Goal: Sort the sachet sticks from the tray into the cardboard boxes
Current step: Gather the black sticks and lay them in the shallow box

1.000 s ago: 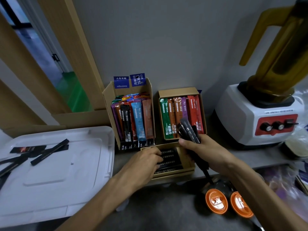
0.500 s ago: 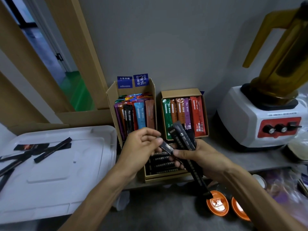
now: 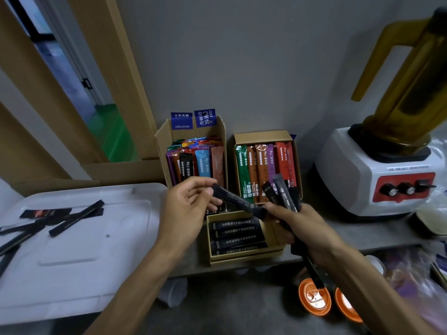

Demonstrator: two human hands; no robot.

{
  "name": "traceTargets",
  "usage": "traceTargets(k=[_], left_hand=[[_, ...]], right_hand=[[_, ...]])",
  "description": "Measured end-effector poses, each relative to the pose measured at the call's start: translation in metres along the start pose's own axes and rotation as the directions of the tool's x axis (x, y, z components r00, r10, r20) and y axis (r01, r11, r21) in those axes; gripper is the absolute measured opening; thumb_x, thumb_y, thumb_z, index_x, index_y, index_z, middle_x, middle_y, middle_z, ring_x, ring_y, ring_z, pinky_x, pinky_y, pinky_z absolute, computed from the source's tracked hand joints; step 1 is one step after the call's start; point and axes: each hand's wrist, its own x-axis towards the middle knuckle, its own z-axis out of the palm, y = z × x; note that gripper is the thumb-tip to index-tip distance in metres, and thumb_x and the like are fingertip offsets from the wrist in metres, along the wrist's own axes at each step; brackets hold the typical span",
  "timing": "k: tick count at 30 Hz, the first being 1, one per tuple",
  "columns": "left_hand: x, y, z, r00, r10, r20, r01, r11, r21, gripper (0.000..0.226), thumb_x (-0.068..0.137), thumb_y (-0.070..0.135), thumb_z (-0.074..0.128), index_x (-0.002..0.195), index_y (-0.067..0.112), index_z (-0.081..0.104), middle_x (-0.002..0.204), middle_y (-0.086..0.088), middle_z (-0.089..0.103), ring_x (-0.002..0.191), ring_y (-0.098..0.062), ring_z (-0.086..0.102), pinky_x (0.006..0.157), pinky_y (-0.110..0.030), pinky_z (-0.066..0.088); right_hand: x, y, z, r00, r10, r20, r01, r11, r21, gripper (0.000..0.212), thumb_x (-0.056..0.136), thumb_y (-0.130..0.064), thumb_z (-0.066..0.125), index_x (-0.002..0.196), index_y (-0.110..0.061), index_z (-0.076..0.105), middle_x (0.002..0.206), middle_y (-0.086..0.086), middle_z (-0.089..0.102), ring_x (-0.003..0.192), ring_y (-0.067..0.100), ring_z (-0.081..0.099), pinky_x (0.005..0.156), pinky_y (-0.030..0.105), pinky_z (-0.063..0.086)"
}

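While your right hand (image 3: pixel 302 228) grips a black sachet bundle (image 3: pixel 283 197), your left hand (image 3: pixel 186 211) pinches one stick (image 3: pixel 238 201) above the front cardboard box (image 3: pixel 242 258).

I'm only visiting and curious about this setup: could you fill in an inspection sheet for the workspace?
Surface: grey counter; white tray at its left.
Job's things: loose black sachet sticks on the tray; tall cardboard box and shorter cardboard box of coloured sticks at the wall; low box of black sticks in front.
Clutter: blender at right; orange lids below.
Fingers: left hand pinches one black stick; right hand grips a bundle of black sticks.
Cables: nothing seen.
Surroundings: grey wall, wooden door frame.
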Motion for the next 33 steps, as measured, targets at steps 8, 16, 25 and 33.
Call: traceTargets(k=[8, 16, 25, 33], left_hand=[[-0.001, 0.002, -0.003, 0.997, -0.063, 0.048, 0.069, 0.989, -0.133, 0.021, 0.094, -0.006, 0.053, 0.099, 0.010, 0.067, 0.098, -0.005, 0.074, 0.094, -0.020, 0.073, 0.080, -0.027, 0.059], [-0.001, -0.003, -0.007, 0.998, -0.059, 0.018, 0.061, 0.995, -0.084, 0.022, 0.092, 0.004, 0.064, 0.112, 0.012, 0.061, 0.094, -0.005, 0.073, 0.085, -0.019, 0.073, 0.069, -0.022, 0.057], [0.001, 0.007, 0.005, 0.991, 0.090, 0.102, -0.105, 0.983, 0.147, 0.022, 0.089, 0.008, 0.069, 0.106, 0.020, 0.064, 0.092, 0.001, 0.070, 0.089, -0.009, 0.069, 0.078, -0.022, 0.057], [-0.005, -0.005, 0.010, 0.970, -0.070, 0.232, 0.027, 0.982, 0.186, 0.026, 0.088, 0.030, 0.070, 0.112, 0.026, 0.063, 0.103, 0.010, 0.071, 0.098, 0.000, 0.067, 0.085, -0.028, 0.056]], right_hand=[[-0.001, -0.009, 0.010, 0.997, -0.070, -0.039, 0.074, 0.991, 0.112, 0.017, 0.092, -0.013, 0.067, 0.104, -0.002, 0.064, 0.059, 0.001, 0.055, 0.049, 0.013, 0.037, 0.049, 0.027, 0.032], [-0.007, -0.010, 0.011, 0.983, -0.163, -0.090, 0.156, 0.985, -0.071, 0.007, 0.088, -0.011, 0.072, 0.095, -0.009, 0.071, 0.076, 0.010, 0.061, 0.053, 0.012, 0.045, 0.046, 0.023, 0.039], [-0.006, -0.025, 0.023, 0.959, -0.282, 0.021, 0.275, 0.916, -0.292, 0.021, 0.083, -0.019, 0.078, 0.103, -0.017, 0.070, 0.093, 0.001, 0.073, 0.080, 0.002, 0.072, 0.065, 0.019, 0.055], [0.002, -0.017, 0.031, 0.965, -0.248, -0.083, 0.258, 0.956, 0.138, 0.010, 0.090, -0.010, 0.070, 0.093, -0.008, 0.061, 0.063, -0.002, 0.057, 0.048, 0.010, 0.048, 0.044, 0.022, 0.041]])
